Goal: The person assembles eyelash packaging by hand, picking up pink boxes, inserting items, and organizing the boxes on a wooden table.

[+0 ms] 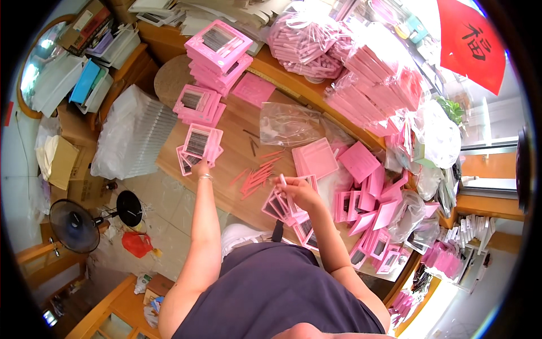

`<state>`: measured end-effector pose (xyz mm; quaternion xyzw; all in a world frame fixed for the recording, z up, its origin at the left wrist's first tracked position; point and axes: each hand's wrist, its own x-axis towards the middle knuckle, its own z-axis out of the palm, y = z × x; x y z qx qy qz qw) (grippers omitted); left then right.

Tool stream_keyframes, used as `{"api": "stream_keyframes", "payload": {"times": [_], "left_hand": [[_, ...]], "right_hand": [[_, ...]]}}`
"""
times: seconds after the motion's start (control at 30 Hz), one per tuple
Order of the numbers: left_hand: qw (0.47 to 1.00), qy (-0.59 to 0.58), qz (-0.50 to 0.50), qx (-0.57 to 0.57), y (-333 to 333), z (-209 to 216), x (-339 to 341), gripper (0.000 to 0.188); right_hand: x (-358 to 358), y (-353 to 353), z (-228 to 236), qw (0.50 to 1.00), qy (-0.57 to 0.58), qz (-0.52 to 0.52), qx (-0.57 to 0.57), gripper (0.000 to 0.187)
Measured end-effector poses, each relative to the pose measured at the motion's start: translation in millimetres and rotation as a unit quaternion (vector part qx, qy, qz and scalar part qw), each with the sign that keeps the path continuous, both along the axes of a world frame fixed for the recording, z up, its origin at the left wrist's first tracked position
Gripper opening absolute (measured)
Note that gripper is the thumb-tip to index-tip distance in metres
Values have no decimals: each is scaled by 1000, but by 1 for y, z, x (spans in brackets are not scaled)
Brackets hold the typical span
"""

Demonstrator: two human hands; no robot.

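Observation:
My left hand is stretched to the table's left side, its fingers closed on the near edge of a pink case with a clear window and dark strips inside. That case lies on a small, uneven pile of similar ones. Above the middle of the near table edge, my right hand is closed on a slim pale pink stick that pokes up from its fingers. Below that hand, fanned pink cases with dark strips lie on the table. Between both hands is a loose heap of coral-pink tweezers-like sticks.
Stacked pink boxes stand at the table's far left. A clear plastic bag and a pink tray lie centrally. Tumbled pink cases cover the right side. Bagged pink packs pile behind; a black fan stands left.

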<state>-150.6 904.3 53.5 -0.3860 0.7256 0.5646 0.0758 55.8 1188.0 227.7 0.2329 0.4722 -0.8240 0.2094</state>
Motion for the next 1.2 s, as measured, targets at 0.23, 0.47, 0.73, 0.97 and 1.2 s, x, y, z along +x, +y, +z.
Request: {"api": "stream_keyframes", "payload": {"times": [0.23,0.47,0.73,0.97,1.2], "left_hand": [[978,193,5,84,-29,20,18,27],[933,306,-141,125,22,167,60,39],[894,274,-224,276,64,249,92,46],[871,209,-300,329,73,272,100,44],[827,165,-394,366,68,268,108,33]], "right_hand": [[-26,-18,75,927,98,-1,-362,56],[-13,-28,153,988,120,-20,-90,40],[-1,-27,167,979,180,-68,-63,42],[0,-12,158,976,148,-116,108,16],[-7,2,153,913,203,-126,330,8]]}}
